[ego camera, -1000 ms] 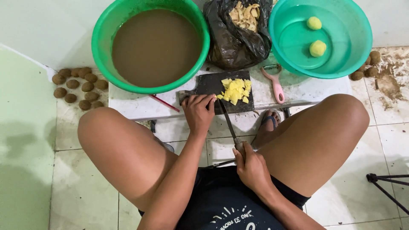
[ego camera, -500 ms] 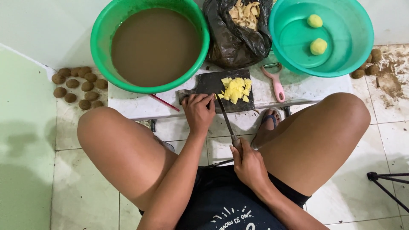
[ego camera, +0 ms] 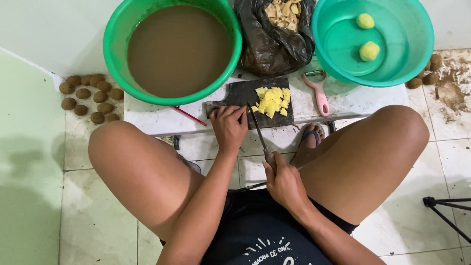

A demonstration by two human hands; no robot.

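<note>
Right hand (ego camera: 284, 184) closed around a thin metal knife (ego camera: 259, 131), left hand (ego camera: 229, 127) fingers curled pressing a dark flat cutting board (ego camera: 245, 93), diced yellow potato (ego camera: 272, 100) heaped beside the blade.

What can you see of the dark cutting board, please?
The cutting board is a small dark rectangle, worn and greyish, with a short handle at its left end. It lies flat on the white tabletop. A pile of yellow diced pieces sits on its right half. The left hand presses on its near edge, and the knife tip touches it.
</note>
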